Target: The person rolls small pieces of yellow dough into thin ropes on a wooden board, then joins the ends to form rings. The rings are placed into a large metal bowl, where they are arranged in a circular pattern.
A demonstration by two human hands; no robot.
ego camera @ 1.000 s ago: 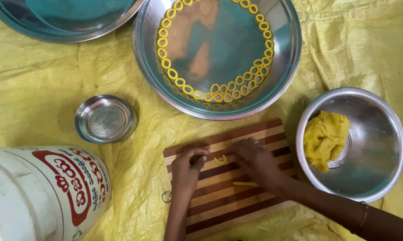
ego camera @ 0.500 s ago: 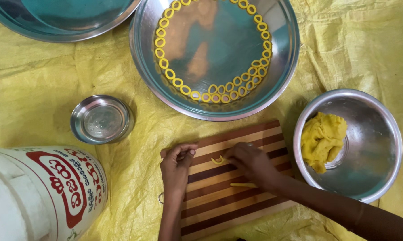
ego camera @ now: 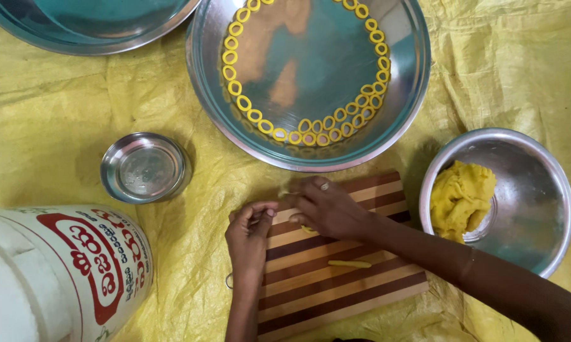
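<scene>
Hands hide dough on striped board.

Under both hands lies a striped wooden board, smooth and matt, on a crinkled yellow plastic sheet. Beyond the fingers, the wide metal tray gleams; right of them, soft matt dough fills a shiny steel bowl.

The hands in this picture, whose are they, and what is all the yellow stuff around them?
A person wears a camera on the head, so you look down at their own two hands. The left hand and right hand meet at the top edge of a striped wooden board, pinching a bit of yellow dough. A small dough stick lies on the board. The big steel plate holds many little dough rings. The bowl holds a dough lump.
</scene>
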